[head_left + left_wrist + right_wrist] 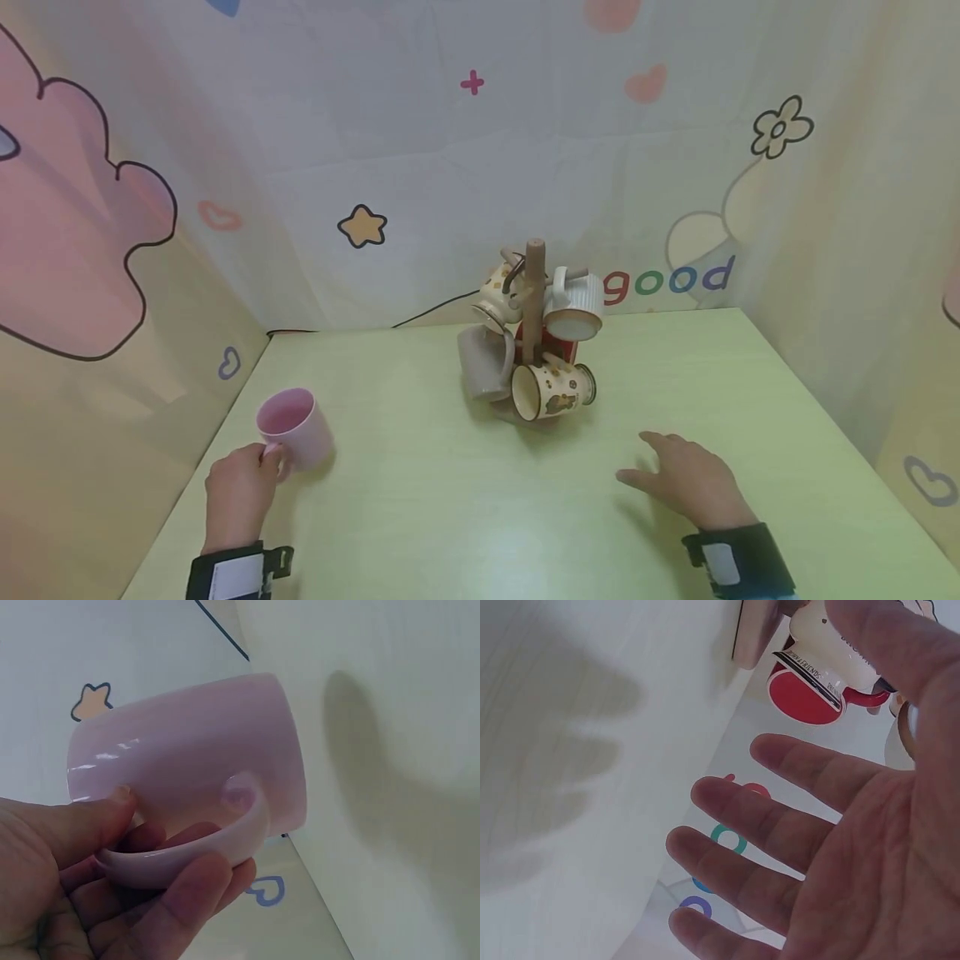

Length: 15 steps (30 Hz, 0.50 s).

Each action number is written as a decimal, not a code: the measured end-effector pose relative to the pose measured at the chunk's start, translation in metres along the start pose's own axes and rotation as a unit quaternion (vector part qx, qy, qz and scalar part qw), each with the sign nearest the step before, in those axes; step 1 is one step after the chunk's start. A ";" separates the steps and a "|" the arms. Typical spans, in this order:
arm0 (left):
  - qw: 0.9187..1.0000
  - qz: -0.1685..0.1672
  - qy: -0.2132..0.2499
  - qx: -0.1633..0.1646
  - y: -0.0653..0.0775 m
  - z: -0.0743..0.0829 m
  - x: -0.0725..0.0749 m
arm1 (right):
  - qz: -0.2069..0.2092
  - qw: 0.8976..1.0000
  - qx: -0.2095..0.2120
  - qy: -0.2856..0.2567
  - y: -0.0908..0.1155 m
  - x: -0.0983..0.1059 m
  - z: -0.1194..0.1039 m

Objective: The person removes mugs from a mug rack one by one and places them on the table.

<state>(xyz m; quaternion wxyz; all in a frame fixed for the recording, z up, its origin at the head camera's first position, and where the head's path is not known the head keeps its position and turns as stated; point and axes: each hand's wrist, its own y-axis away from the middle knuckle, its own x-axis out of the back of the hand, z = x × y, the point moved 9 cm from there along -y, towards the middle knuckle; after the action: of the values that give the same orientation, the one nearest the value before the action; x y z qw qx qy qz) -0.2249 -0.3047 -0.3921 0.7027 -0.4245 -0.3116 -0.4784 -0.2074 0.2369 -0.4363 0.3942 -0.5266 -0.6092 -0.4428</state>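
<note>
My left hand (242, 492) grips a pink mug (309, 437) by its handle at the left of the table. In the left wrist view the fingers curl through the mug's handle (187, 855) and the thumb lies against it; a gap shows between the mug (187, 750) and its shadow on the table. My right hand (690, 479) hovers above the table at the right, fingers spread, holding nothing. Beyond it stands a wooden mug tree (534, 300) hung with several mugs, nearest a cream patterned mug (555, 392). The right wrist view shows the open palm (855, 877) before a red-bottomed mug (806, 697).
A grey mug (483, 362) and a white ribbed mug (573, 304) hang on the tree, with another cream mug (497, 296) higher up. The pale table (420, 500) meets a printed cloth (420, 167) at the back and sides. A thin black cable (435, 308) runs along the rear.
</note>
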 end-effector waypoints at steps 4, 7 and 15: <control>1.000 0.000 -0.002 0.010 -0.002 -0.011 -0.002 | 0.003 1.000 0.003 -0.003 0.001 0.000 0.000; 1.000 -0.011 -0.001 0.021 -0.003 -0.018 -0.004 | 0.008 1.000 0.004 -0.004 0.001 0.000 0.000; 0.999 -0.016 -0.003 0.031 -0.002 -0.026 -0.007 | 0.009 1.000 0.012 -0.010 0.001 0.001 -0.002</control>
<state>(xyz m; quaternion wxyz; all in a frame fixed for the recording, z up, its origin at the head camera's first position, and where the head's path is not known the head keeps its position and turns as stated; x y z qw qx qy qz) -0.2283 -0.3252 -0.4093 0.7067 -0.3987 -0.3353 -0.4787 -0.2067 0.2352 -0.4350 0.3982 -0.5319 -0.6137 -0.4265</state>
